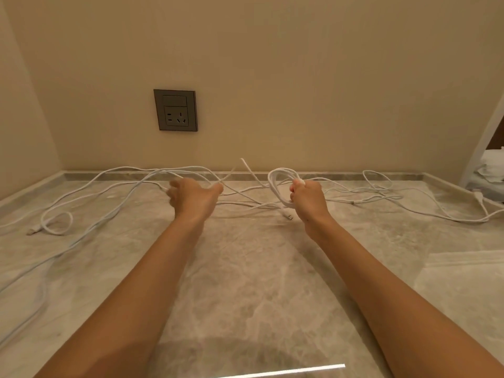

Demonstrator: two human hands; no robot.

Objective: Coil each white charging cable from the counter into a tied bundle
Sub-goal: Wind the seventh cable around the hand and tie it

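Observation:
Several white charging cables lie tangled across the marble counter. My right hand grips a partly wound coil of white cable, its loops standing up left of my fist and its plug end hanging below. My left hand holds a strand of white cable between thumb and fingers, lifted off the counter. One long cable sprawls to the left, ending in a small loop. Another loose cable lies spread on the right.
A grey wall socket sits on the beige wall above the counter's back edge. A low stone lip runs along the back. White bedding shows at the far right. A folded clear sheet lies at the right front.

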